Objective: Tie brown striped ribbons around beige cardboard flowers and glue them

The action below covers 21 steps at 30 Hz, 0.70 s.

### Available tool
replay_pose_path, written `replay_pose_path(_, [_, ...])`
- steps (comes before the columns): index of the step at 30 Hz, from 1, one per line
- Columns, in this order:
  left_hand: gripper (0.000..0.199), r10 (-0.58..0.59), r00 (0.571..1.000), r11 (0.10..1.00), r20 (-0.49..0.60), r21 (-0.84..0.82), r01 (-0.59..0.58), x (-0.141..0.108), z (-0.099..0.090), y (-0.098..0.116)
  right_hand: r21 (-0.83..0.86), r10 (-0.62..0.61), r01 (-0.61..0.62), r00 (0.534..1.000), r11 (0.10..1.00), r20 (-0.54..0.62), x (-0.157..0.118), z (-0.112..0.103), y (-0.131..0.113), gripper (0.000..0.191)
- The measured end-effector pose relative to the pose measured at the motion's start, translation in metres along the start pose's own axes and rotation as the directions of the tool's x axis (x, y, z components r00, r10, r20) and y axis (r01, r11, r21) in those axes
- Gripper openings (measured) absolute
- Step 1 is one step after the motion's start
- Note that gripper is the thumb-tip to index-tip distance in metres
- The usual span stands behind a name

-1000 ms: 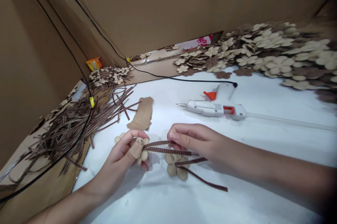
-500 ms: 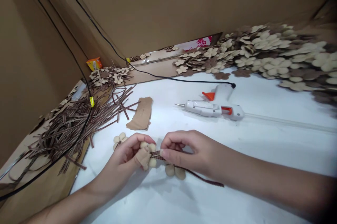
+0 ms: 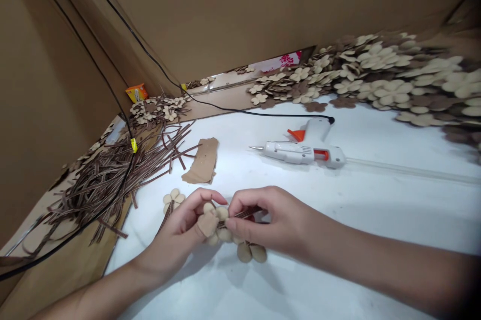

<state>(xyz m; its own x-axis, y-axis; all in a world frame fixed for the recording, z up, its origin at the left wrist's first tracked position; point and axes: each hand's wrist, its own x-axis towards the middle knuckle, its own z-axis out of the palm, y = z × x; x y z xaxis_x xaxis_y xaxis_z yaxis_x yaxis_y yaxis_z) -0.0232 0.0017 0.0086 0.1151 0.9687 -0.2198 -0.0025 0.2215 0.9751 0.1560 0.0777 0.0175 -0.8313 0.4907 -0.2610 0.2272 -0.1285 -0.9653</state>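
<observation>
Nearest, at the front middle of the bench [image 3: 379, 220], the left hand [image 3: 176, 232], fingers curled and nearly closed, a tan wrap [image 3: 208, 224] over the thumb, pinching a cream felt-like flower [image 3: 222, 213] from its left side. Just beside it, the right hand [image 3: 274, 222], fingers [image 3: 244, 200] and thumb closed on a narrow brown checked ribbon strip [image 3: 244, 215], its end run in among the petals, the exact join hidden behind the fingers. Judged best here: a steady, even pinch, with the strip laid flat and untwisted across the flower's centre. Directly below the hands, a second flower [image 3: 251, 253] flat on the bench, two petals showing. Left of the left hand, a third flower [image 3: 173, 200], with a dark strip [image 3: 163, 223] trailing toward the near edge. Farther back, a torn cardboard scrap [image 3: 201, 161] and, at the bench's left edge, a heap of brown ribbon strips [image 3: 112, 185]. Toward the back, a white glue gun [image 3: 289, 153] with an orange part, lying on its side, a clear glue stick [image 3: 413, 172] stretching right, a black cord [image 3: 263, 115] running along the back. Beyond, drifts of cut flowers [image 3: 376, 79] against cardboard walls [image 3: 225, 9], and in the far left corner, a small orange box [image 3: 136, 92].
</observation>
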Motion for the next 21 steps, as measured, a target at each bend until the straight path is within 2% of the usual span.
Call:
replay_pose_path(4, [0.021,-0.016,1.000,1.000,0.018,0.001,0.016,-0.0007,-0.0005,0.0017,0.031,0.015,-0.015,1.000,0.999,-0.001,0.0000,0.0001,-0.0003,0.006])
replay_pose_path(14, [0.019,-0.044,0.998,0.999,0.052,0.007,0.043,-0.0018,-0.0010,0.0013,-0.012,0.029,-0.029,0.999,1.000,-0.024,0.0002,-0.0005,-0.0020,0.004])
replay_pose_path(21, [0.034,-0.060,0.998,0.997,0.035,0.048,0.059,-0.0020,-0.0026,0.0034,0.006,0.022,-0.022,1.000,1.000,-0.018,-0.0019,-0.0017,-0.0034,0.003])
